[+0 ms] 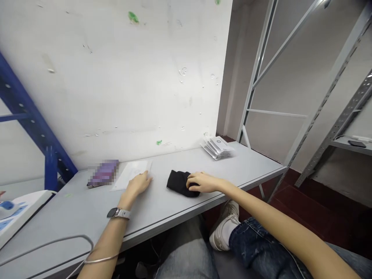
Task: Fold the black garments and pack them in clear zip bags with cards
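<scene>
A black folded cloth item [178,182] lies on the grey table [162,207]. My right hand [202,182] rests on its right end, with the fingers curled over the fabric. My left hand [140,183] is at the lower right part of a flat white packet [128,174] in a clear sleeve, its fingers apart and low over it. Whether the left fingers press on the packet is hard to tell.
Left of the packet lies a purple item [104,173], partly pixelated. A stack of white packets [217,148] stands at the back right. A white power strip [23,211] and a grey cable [58,239] are at the left. A white panel [139,77] rises behind the table.
</scene>
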`<act>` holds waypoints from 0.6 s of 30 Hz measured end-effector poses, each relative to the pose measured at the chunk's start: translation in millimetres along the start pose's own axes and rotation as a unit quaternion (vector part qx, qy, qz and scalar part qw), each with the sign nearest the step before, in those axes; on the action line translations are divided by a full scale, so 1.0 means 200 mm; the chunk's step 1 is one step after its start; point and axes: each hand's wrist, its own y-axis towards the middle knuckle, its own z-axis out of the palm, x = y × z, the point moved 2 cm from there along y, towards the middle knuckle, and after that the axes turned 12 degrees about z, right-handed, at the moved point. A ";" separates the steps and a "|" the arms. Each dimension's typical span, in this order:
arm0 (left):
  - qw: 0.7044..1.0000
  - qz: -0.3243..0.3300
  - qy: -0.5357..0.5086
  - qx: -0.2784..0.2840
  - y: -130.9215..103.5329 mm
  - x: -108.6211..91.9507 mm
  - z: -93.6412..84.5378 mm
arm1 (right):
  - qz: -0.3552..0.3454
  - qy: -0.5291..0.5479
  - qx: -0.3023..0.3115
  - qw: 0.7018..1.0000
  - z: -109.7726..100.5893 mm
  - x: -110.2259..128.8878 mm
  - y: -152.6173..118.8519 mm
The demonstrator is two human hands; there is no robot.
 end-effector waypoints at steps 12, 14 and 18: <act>0.971 0.196 -0.130 -0.033 -0.27 -0.30 0.10 | 0.038 -0.058 -0.088 0.994 0.05 -0.17 -0.02; 0.969 0.197 -0.144 -0.038 -0.27 -0.29 0.10 | 0.043 -0.028 -0.057 0.997 0.07 -0.20 -0.02; 0.970 0.175 -0.156 -0.061 -0.29 -0.25 0.09 | 0.076 -0.036 -0.071 0.994 0.06 -0.21 -0.02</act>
